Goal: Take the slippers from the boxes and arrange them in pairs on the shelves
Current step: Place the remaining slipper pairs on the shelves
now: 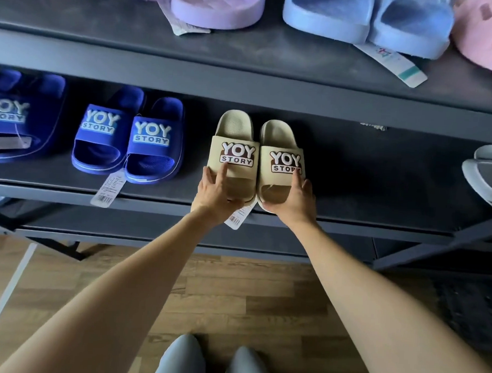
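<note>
Currently, the left beige slipper [236, 134] is gripped by the left hand [214, 191], the right beige slipper [280, 139] by the right hand [294, 201], on the shelf [367, 190].

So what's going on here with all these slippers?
A person is setting a pair of beige slippers side by side on the lower shelf, near its front edge. The left hand grips the toe end of one, the right hand the other. A blue pair sits to their left; purple slippers, light blue slippers and a pink slipper are on the upper shelf.
</note>
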